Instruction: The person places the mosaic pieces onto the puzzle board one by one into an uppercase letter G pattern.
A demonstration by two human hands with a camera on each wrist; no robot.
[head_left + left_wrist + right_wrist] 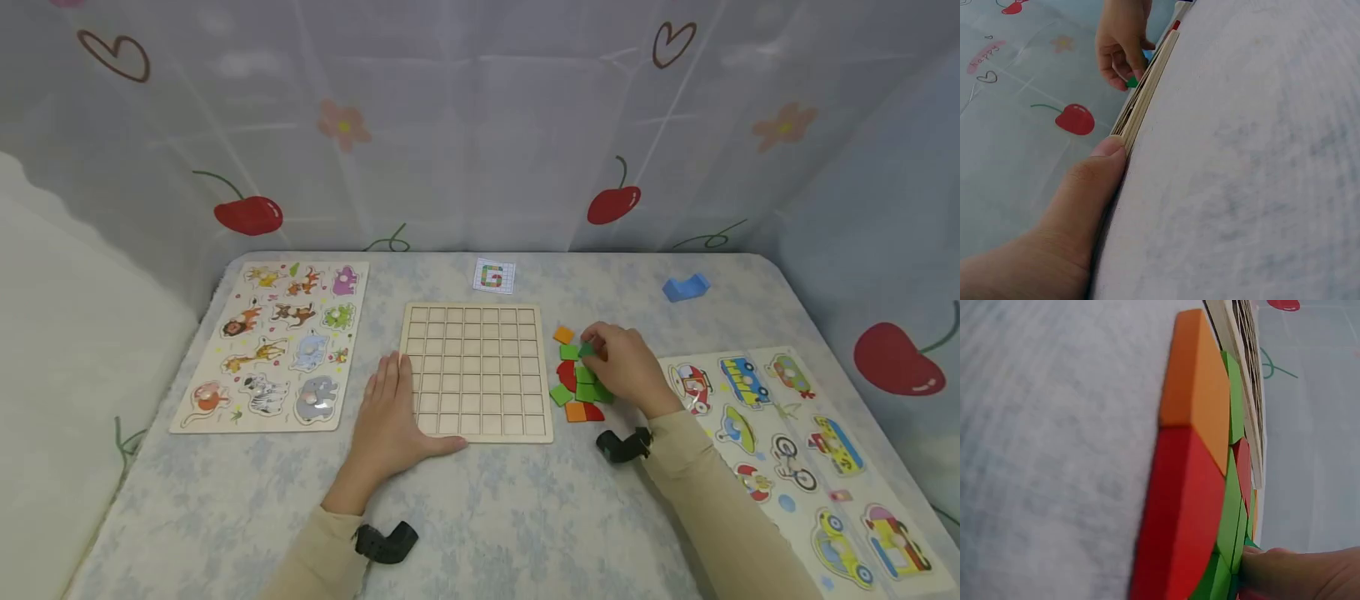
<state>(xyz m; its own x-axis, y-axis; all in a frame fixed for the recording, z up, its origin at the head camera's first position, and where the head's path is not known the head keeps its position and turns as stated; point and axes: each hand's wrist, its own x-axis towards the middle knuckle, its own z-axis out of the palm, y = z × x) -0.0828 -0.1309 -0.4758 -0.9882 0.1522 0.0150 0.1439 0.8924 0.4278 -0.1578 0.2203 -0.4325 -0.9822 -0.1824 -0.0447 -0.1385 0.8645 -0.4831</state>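
Observation:
A wooden grid board [480,372] lies on the table, its squares bare. My left hand [386,425] rests against its left side with straight fingers, the thumb along the near edge; in the left wrist view that thumb [1082,187] touches the board's edge [1147,94]. My right hand [626,362] is over a small pile of tiles right of the board and pinches a dark green tile [587,350]. The pile holds light green tiles [560,394], orange tiles [575,412] and red rounded pieces [594,412]. In the right wrist view, an orange tile [1200,387] and a red piece [1182,506] loom close.
A small card [493,276] with a coloured G pattern lies behind the board. An animal puzzle board [285,346] is at the left, a vehicle puzzle board [802,467] at the right. A blue curved block [686,287] sits at the back right. Patterned curtains surround the table.

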